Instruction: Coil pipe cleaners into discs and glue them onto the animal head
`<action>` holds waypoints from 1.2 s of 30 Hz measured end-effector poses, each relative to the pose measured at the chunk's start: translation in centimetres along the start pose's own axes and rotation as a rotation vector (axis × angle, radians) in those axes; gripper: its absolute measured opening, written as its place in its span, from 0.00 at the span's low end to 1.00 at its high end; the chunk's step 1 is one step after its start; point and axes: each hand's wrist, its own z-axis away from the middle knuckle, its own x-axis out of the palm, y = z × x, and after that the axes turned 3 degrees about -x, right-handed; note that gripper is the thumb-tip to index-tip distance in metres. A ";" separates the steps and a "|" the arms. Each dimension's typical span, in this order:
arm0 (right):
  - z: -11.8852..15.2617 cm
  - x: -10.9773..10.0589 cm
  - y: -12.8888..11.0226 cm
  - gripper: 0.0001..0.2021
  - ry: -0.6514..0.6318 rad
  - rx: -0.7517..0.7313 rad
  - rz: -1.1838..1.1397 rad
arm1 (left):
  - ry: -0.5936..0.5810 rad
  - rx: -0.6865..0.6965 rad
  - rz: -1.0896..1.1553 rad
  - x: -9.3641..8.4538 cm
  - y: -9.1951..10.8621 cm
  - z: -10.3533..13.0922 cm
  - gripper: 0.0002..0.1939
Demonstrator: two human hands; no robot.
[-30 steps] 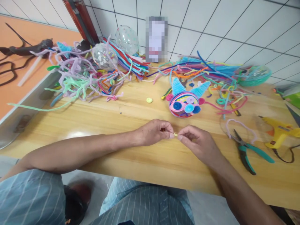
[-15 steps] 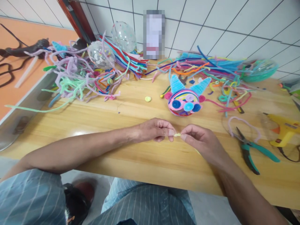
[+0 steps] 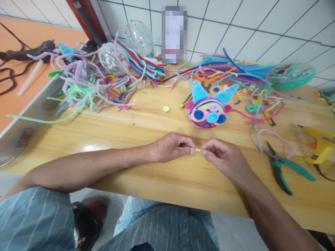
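Between my fingertips, near the table's front, is a small yellow pipe cleaner piece. My left hand pinches its left end, and my right hand pinches its right end; most of the piece is hidden by the fingers. Beyond the hands stands a pipe cleaner figure with two light blue horns, blue discs and pink sides. A small yellow coil lies flat on the table to the left of the figure.
Tangled lilac and green pipe cleaners fill the back left. More bundles lie at the back right. Pliers and a yellow glue gun rest at the right. A phone leans against the tiled wall.
The fingers of my left hand have curled in closer around the yellow piece, and less of it shows between the hands. The view has shifted slightly.
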 end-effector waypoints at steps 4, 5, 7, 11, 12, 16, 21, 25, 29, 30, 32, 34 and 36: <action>0.1 0.0 0.2 0.07 0.008 -0.015 0.019 | 0.020 0.023 -0.073 0.2 0.4 0.2 0.11; 0.1 0.1 0.2 0.06 0.007 -0.015 0.015 | 0.025 0.025 -0.071 0.3 0.4 0.3 0.11; 0.1 0.1 0.2 0.07 0.004 -0.007 -0.009 | 0.041 0.018 -0.033 0.4 0.2 0.4 0.11; 0.1 0.4 0.2 0.08 0.020 0.013 -0.087 | 0.096 0.007 0.103 0.6 -0.1 0.5 0.12; 0.1 0.5 0.2 0.09 0.027 0.020 -0.110 | 0.108 0.012 0.138 0.7 -0.1 0.5 0.12; 0.2 1.2 0.1 0.10 0.072 0.043 -0.169 | 0.186 0.041 0.279 1.3 0.0 0.6 0.11; 0.3 1.9 -0.6 0.10 0.113 0.010 -0.152 | 0.282 -0.026 0.427 2.2 -0.1 0.9 0.14; 0.2 1.5 -0.8 0.11 0.083 0.033 -0.129 | 0.202 -0.041 0.373 1.5 0.1 0.6 0.13; 0.2 0.9 -0.4 0.11 0.007 0.075 -0.091 | 0.207 0.087 -0.003 0.4 0.2 0.2 0.08; 0.2 0.8 -0.3 0.12 -0.010 0.078 -0.090 | 0.218 0.122 -0.092 0.2 0.1 0.2 0.06; 0.2 0.8 0.0 0.12 -0.039 0.079 -0.090 | 0.213 0.180 -0.222 0.0 0.0 0.2 0.05; 0.2 0.8 0.0 0.12 -0.073 0.091 -0.090 | 0.176 0.231 -0.300 0.1 -0.1 0.3 0.04; 0.2 0.7 -0.1 0.11 -0.110 0.110 -0.094 | 0.131 0.274 -0.349 0.2 -0.1 0.5 0.05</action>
